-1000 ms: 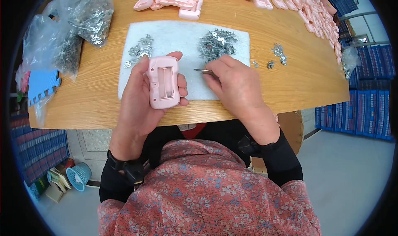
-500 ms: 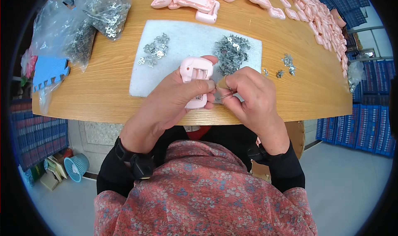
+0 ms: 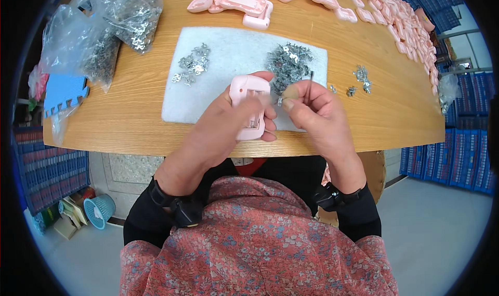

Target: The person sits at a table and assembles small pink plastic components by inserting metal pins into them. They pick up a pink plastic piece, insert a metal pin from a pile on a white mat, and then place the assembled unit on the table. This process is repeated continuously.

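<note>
My left hand [image 3: 218, 124] is closed round a pale pink plastic housing [image 3: 239, 94], its open battery compartment facing up. The left thumb lies over that compartment, blurred by motion, and covers part of it. Beside it on the right, the thumb and fingertips of my right hand [image 3: 330, 121] pinch a small silver metal piece [image 3: 280, 102], apparently a battery contact. A thin dark rod-like tool [image 3: 311, 82] also sits in the right hand, pointing up between the fingers. Just beyond the hands, a dense heap of small metal pieces [image 3: 290, 64] lies on a white mat [image 3: 234, 43].
A looser pile of metal pieces [image 3: 193, 63] lies on the mat's left. Small clusters [image 3: 362, 77] rest on the wooden table [image 3: 395, 114] at right. Many pink housings [image 3: 247, 3] line the far and right edges. Plastic bags of metal parts [image 3: 138, 23] stand at far left.
The right hand has turned and its tool now points up instead of toward the housing. A metal piece now shows at its fingertips. The left thumb has shifted over the compartment.
</note>
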The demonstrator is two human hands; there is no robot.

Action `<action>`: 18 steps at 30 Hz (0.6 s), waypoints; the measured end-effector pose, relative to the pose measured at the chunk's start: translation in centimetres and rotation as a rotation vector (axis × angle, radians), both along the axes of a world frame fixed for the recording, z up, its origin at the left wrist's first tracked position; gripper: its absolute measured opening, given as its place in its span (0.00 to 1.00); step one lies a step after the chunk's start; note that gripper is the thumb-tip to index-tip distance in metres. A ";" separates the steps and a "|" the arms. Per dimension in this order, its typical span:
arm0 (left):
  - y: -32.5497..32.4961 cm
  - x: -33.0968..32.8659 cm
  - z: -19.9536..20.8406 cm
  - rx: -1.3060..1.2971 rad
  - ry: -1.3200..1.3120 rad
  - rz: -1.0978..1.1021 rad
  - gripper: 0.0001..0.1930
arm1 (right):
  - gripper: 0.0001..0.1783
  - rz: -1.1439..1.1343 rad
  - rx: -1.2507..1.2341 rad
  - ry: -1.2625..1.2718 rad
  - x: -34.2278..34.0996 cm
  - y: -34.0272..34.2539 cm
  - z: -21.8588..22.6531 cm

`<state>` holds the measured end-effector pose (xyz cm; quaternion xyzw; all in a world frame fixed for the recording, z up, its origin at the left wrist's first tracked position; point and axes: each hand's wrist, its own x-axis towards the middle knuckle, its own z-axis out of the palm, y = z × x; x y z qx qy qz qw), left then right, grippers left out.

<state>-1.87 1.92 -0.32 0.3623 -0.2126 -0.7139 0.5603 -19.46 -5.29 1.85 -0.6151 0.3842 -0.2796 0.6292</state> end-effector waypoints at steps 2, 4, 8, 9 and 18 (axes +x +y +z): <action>-0.1 0.4 0.1 0.070 0.158 -0.030 0.24 | 0.06 -0.009 -0.089 -0.025 0.1 0.1 0.3; -0.4 0.7 -0.1 0.083 0.265 -0.061 0.27 | 0.05 0.021 -0.168 -0.031 0.7 0.3 0.9; -0.2 0.5 0.4 0.182 0.220 -0.089 0.28 | 0.05 0.051 -0.327 0.078 1.4 0.1 0.0; -0.1 0.5 0.1 0.176 0.239 -0.114 0.28 | 0.05 0.060 -0.382 0.103 1.5 0.0 -0.2; -0.2 0.1 -0.3 0.207 0.202 -0.160 0.26 | 0.07 0.088 -0.783 0.341 1.5 0.4 -0.2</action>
